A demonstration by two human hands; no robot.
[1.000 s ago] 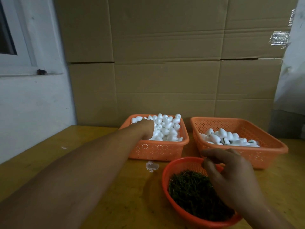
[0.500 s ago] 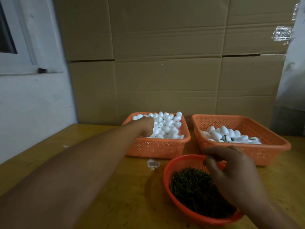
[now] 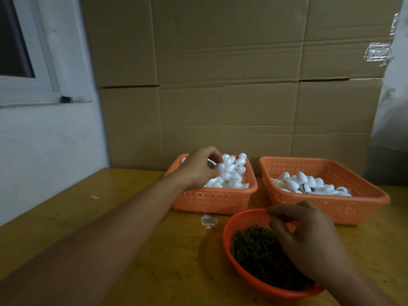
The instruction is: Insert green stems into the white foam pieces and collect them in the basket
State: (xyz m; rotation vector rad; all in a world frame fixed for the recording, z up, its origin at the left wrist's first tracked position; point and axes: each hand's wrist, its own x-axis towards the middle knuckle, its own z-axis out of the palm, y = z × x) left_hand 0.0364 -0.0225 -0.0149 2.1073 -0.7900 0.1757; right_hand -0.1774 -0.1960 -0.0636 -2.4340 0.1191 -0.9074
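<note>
White foam pieces (image 3: 231, 173) lay heaped in the left orange basket (image 3: 212, 200), and the left hand (image 3: 199, 167) reached into that heap, its fingertips (image 3: 217, 171) curled and pinching one piece at the near edge of the pile. Green stems (image 3: 258, 250) filled the round red basket (image 3: 227, 237) at the front of the table (image 3: 66, 217), and the right hand (image 3: 309, 239) hung over them with thumb and fingers drawn narrowly together; whether that grip already held a stem could not be told, since nothing showed between the fingers. Finished pieces (image 3: 309, 184), some with dark stem ends showing, lay in the right orange basket (image 3: 353, 208), covering only part of its floor, so by my judgement the job was well short of done. The step in hand looked like the pick-up: one foam piece for the left, one stem for the right. Next, the two hands would need to meet between the baskets, with the stem lined up on the foam's end and pushed in straight, gently enough not to split the soft foam. A small white scrap (image 3: 208, 220) lay on the table between the left basket and the round one, and flat cardboard (image 3: 220, 85) stood behind everything.
</note>
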